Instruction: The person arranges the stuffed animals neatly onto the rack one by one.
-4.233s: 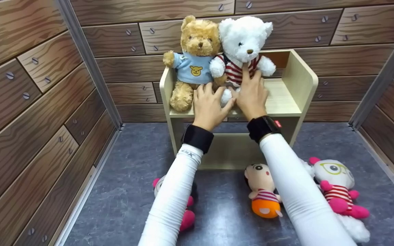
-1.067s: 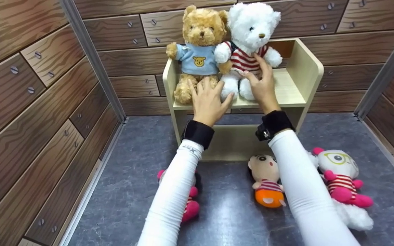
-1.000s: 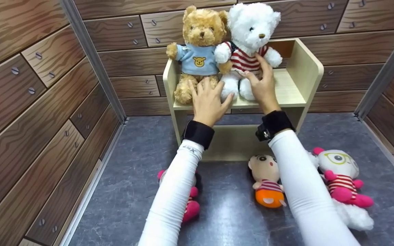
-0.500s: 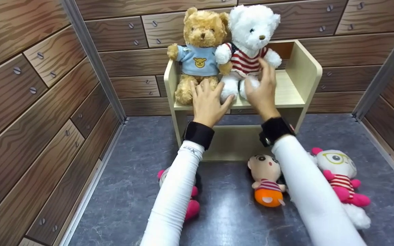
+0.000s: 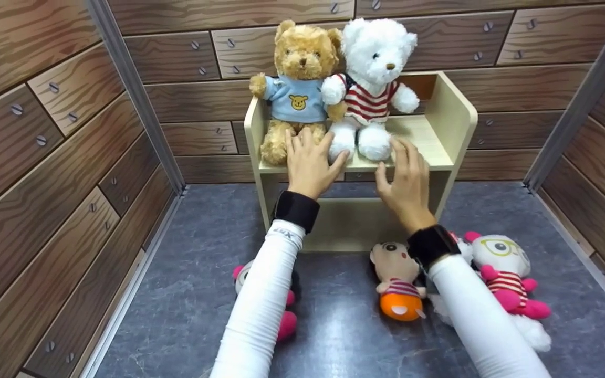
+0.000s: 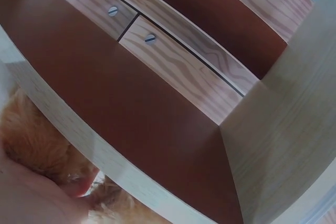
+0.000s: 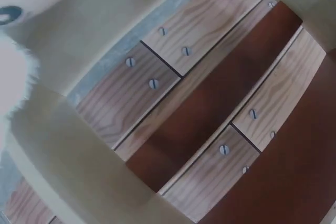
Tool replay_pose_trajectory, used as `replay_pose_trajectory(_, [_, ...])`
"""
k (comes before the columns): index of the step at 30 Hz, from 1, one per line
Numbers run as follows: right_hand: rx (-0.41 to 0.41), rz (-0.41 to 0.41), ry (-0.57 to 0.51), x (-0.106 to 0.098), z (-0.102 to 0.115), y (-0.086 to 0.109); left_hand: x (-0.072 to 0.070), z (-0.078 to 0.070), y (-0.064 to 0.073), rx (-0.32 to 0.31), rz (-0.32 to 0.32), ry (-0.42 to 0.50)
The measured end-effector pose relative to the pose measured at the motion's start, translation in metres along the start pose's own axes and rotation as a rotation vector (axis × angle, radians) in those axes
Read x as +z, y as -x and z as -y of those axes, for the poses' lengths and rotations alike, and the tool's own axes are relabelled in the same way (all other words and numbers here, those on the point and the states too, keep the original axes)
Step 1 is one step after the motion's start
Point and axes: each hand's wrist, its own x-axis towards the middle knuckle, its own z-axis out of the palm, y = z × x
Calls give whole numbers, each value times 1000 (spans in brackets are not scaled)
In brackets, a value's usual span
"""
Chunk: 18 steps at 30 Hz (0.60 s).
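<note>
In the head view, a brown teddy bear [image 5: 300,100] in a blue top and a white teddy bear [image 5: 371,100] in a striped sweater sit side by side on the upper board of a small pale wooden shelf [image 5: 424,140]. My left hand [image 5: 310,163] rests its loosely bent fingers by the brown bear's leg; the left wrist view catches that hand [image 6: 37,195] against brown fur [image 6: 39,137]. Just in front of the board's edge hovers my right hand [image 5: 406,184], fingers loosely bent, holding nothing, below the white bear's foot. The right wrist view does not show its fingers.
On the floor lie a doll with orange bottoms [image 5: 399,286], a panda-like plush with glasses [image 5: 507,278] beside white fluffy plush [image 5: 533,332], and another pink plush [image 5: 287,324] partly behind my left sleeve. Wood-patterned walls [image 5: 197,102] enclose the space.
My right hand has let go of the white bear's front and drawn back down, off the shelf. The white bear, earlier handled, now sits untouched by it. My left hand stays by the brown bear.
</note>
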Motion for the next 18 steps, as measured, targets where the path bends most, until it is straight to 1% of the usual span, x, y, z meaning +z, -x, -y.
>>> replay_pose_trajectory(3, [49, 7, 87, -1, -1, 15, 5, 1, 3, -4, 13, 54])
replay_pose_trajectory(5, [66, 28, 130, -1, 2, 23, 7, 3, 6, -23, 17, 102])
replay_pose_trajectory(7, [70, 48, 157, 0, 6, 28, 8, 4, 8, -50, 16, 150])
replay_pose_trajectory(10, [85, 54, 170, -1, 13, 32, 8, 5, 10, -78, 2, 206])
replay_pose_trajectory(14, [107, 64, 184, -2, 17, 37, 8, 3, 9, -83, -13, 233])
replay_pose_trajectory(18, [91, 87, 220, -4, 16, 49, 7, -1, 7, -87, -8, 234])
